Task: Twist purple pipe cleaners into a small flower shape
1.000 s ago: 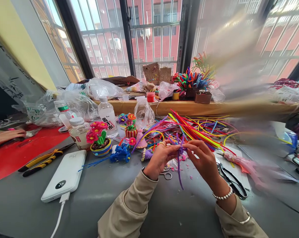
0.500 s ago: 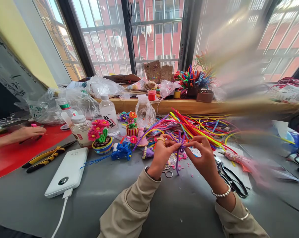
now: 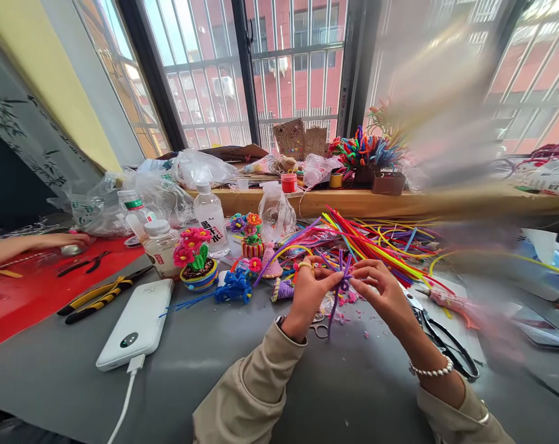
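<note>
Both my hands meet above the grey table [image 3: 215, 382], pinching a purple pipe cleaner piece [image 3: 340, 285] between them. My left hand [image 3: 310, 295] grips it from the left with thumb and fingers closed; a ring shows on one finger. My right hand [image 3: 381, 296] pinches it from the right, a pearl bracelet on the wrist. The piece's loose end hangs down toward the table, and short ends stick up above my fingers. Just behind my hands lies a heap of coloured pipe cleaners [image 3: 372, 237].
A white power bank [image 3: 136, 324] with its cable lies at left, beside yellow-black pliers [image 3: 101, 294]. Small pipe-cleaner flower pots [image 3: 197, 262], bottles [image 3: 212, 219] and plastic bags stand behind. Black scissors [image 3: 446, 342] lie at right. Another person's hand [image 3: 64, 240] rests on the red mat [image 3: 24, 302].
My hands stay together on the purple piece with slight finger shifts. The view has drifted a little to the left. The other person's hand at far left has shifted on the red mat.
</note>
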`<state>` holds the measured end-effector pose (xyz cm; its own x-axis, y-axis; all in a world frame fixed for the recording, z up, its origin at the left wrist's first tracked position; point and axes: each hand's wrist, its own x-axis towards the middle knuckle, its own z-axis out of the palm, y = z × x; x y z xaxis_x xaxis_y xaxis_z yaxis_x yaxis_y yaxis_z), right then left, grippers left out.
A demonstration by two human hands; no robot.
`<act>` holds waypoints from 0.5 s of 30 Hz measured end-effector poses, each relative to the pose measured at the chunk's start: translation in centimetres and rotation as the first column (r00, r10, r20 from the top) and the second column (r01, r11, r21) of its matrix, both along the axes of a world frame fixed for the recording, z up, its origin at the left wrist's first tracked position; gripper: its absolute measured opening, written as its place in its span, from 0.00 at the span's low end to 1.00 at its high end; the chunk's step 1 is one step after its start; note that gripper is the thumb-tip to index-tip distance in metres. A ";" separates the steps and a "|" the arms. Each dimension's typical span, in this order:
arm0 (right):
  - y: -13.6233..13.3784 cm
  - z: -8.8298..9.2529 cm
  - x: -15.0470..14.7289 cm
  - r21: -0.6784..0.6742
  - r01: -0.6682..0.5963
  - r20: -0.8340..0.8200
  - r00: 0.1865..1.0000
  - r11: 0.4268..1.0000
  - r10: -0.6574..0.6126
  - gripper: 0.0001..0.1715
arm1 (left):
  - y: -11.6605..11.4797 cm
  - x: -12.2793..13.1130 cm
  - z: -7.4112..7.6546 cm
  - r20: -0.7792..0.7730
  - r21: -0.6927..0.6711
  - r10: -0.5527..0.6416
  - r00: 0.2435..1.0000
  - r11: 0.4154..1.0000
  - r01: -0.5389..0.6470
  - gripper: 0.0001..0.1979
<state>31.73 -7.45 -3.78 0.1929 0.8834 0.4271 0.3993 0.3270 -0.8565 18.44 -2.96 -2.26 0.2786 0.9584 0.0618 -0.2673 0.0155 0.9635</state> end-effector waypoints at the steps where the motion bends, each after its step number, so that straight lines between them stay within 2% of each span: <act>1: -0.1 0.1 0.0 0.024 0.016 0.052 0.999 1.000 -0.017 0.09 | 0.0 0.0 0.0 0.000 -0.012 -0.012 1.000 1.000 0.012 0.23; 5: -0.2 0.3 -0.1 0.109 0.078 0.209 0.973 0.991 -0.100 0.09 | 0.0 0.0 -0.1 -0.005 -0.006 -0.035 0.999 0.999 0.035 0.23; 15: -0.4 0.5 -0.2 0.230 0.130 0.335 0.920 0.964 -0.204 0.06 | 0.1 0.0 -0.4 -0.060 0.069 -0.014 0.998 0.997 0.018 0.23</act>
